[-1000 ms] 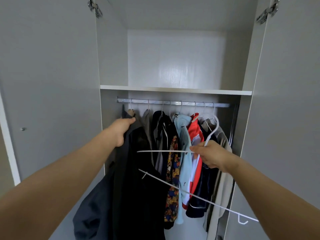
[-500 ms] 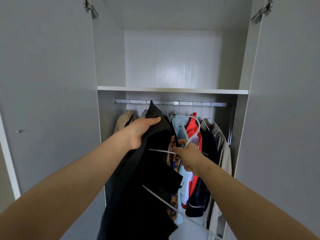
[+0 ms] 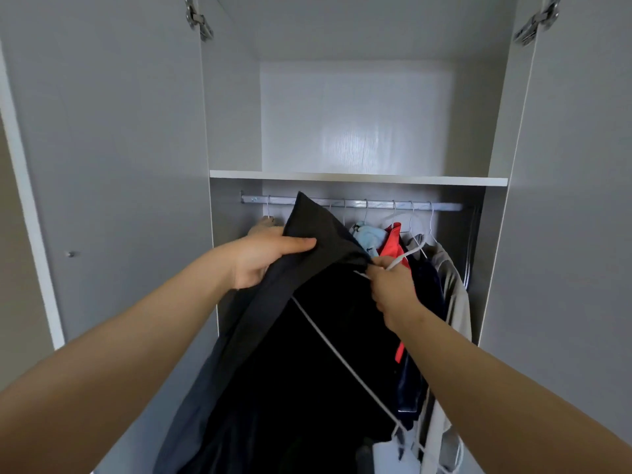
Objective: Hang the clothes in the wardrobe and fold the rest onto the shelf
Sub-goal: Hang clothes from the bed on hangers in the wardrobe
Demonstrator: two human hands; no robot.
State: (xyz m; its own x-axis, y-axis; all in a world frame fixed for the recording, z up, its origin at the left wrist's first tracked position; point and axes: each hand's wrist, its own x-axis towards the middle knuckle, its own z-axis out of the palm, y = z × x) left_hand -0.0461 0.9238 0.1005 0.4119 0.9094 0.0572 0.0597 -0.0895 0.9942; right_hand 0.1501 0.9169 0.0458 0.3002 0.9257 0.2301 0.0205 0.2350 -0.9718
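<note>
Gripping the dark jacket with curled left hand, clutching the white hanger with right hand just beside, slanted down-right under the cloth (hook toward the rail).

The left door and right door stand wide, leaving the wardrobe mouth open. Above the shelf the compartment is free space. Under it the rail is crowded with hung clothes; only short bare stretches show at its two ends. The dark garment, gripped by the left hand, and the white hanger, gripped by the right hand, block the left and middle of the lower compartment.
</note>
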